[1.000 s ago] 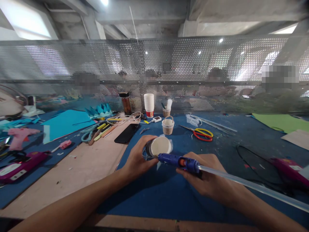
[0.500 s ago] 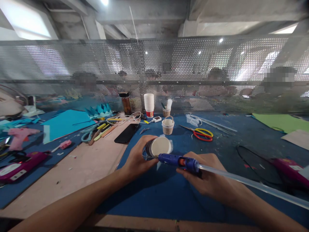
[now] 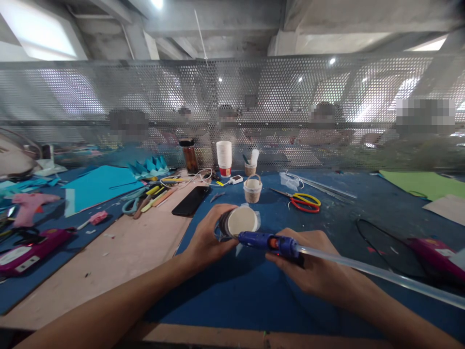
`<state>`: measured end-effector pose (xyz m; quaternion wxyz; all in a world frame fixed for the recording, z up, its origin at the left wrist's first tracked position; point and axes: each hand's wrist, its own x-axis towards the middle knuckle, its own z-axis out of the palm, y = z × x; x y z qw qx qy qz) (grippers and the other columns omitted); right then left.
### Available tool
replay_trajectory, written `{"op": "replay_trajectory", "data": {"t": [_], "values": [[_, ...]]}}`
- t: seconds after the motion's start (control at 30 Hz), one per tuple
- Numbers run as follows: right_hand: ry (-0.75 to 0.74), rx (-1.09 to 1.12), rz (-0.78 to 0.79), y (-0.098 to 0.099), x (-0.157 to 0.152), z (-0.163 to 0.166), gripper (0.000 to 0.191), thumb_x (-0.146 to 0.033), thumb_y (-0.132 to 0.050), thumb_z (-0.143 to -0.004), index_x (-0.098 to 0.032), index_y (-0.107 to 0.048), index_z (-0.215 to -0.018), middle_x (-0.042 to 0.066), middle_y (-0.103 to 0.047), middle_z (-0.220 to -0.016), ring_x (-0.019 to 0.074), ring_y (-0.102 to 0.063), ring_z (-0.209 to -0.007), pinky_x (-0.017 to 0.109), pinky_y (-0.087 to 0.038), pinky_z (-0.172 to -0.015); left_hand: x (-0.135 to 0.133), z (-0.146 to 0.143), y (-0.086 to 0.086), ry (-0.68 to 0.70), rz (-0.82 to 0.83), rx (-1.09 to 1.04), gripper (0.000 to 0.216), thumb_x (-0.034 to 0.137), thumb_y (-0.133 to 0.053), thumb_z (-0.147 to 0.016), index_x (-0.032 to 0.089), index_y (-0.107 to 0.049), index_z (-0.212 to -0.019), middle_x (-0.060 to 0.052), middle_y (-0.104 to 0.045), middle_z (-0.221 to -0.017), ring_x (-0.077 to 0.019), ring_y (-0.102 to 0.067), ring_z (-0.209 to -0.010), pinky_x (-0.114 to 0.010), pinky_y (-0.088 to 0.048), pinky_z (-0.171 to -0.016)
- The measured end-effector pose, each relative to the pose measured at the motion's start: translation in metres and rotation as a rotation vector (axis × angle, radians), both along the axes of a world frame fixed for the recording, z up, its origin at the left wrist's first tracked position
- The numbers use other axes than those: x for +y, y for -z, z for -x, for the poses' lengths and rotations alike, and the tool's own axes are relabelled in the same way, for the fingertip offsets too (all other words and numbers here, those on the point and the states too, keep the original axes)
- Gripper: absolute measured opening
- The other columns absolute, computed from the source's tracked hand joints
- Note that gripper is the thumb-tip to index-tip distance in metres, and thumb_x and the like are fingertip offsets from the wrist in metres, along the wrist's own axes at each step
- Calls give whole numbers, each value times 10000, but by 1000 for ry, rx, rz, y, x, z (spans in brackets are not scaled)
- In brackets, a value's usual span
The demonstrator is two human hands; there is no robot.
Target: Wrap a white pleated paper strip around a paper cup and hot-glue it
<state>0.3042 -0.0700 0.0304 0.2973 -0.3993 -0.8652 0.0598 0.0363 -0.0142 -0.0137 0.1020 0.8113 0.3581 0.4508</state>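
My left hand (image 3: 209, 232) is wrapped round the side of a paper cup (image 3: 242, 220), whose pale round face is turned toward me. Dark wrapping and some clear film show at the cup's side. In my right hand (image 3: 312, 261) is a blue glue gun (image 3: 269, 242), with a long clear glue stick (image 3: 363, 269) coming out of its back. The gun's nozzle points left and meets the cup's lower edge, close to my left fingertips. Whether glue is flowing cannot be made out. Just beyond the cup stands a small basket (image 3: 252, 191) with a looped handle.
A black phone (image 3: 191, 200), pliers and other tools lie to the left. Scissors (image 3: 305, 202) with red and yellow handles are at the right. Stacked paper cups (image 3: 224, 157) and a brown jar (image 3: 189, 156) stand before a perforated metal screen (image 3: 276, 97). Purple power strips (image 3: 36, 249) sit at both sides.
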Motion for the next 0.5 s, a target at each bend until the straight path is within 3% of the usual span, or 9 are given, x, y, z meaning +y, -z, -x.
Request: {"op": "replay_trajectory", "data": {"t": [0.27,0.5], "values": [[27,-2,-3,-1,2,-1,242,-421,-603,-974,-216,-616,-847,-33,-621,-624,124,-499,-500,285,-287,-515,-1,-3,-3,9,80,-66,574,283,-787,-797,222,-536,-1310,-134,-630,-1303,-285,-615,-1223,-442,-534,-1009],[146,98,-103,7,8,-2,279,-463,-609,-960,-207,-634,-851,-12,-651,-625,141,-550,-504,287,-363,-529,0,-3,-12,105,487,-327,630,321,-843,-748,238,-563,-1307,-106,-648,-1345,-285,-624,-1244,-467,-511,-1047]]}}
